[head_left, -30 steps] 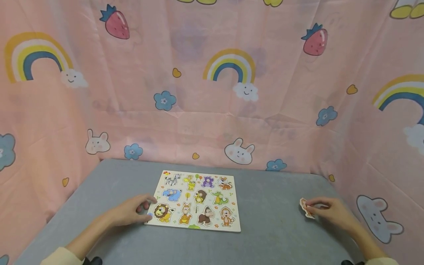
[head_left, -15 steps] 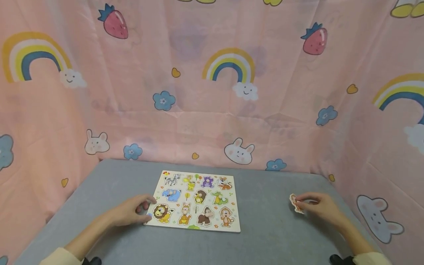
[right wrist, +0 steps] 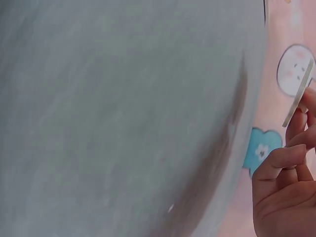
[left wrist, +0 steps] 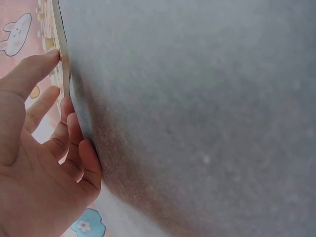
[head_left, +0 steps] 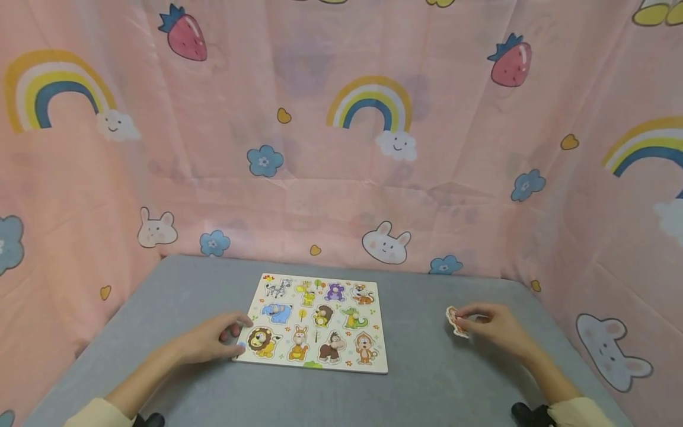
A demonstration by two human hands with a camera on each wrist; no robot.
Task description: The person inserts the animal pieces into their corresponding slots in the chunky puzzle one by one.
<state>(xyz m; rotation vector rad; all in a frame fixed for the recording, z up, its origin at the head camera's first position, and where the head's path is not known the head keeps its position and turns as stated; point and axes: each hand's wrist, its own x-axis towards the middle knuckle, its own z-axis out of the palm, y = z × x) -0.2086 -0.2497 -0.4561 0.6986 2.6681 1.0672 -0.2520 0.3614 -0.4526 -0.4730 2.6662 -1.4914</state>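
Observation:
A wooden animal puzzle board (head_left: 288,368) lies flat on the table in the head view, left of centre. My left hand (head_left: 213,338) is at its left side, thumb near the lower left corner and the fingertips touching the edge. In the left wrist view, the thumb and loosely bent fingers of the left hand (left wrist: 54,168) meet the board's edge (left wrist: 63,49). My right hand (head_left: 498,329) pinches a small puzzle piece (head_left: 455,322) with a brown-orange picture, right of the board. The right wrist view shows the puzzle piece (right wrist: 299,94) edge-on above the table.
The grey cloth-covered table (head_left: 416,385) runs back to a pink patterned curtain (head_left: 299,219), which also hangs at both sides. A gap of table separates the puzzle piece from the board's right edge.
My right hand has moved left with the puzzle piece, closer to the board. The left hand and the board have stayed in place.

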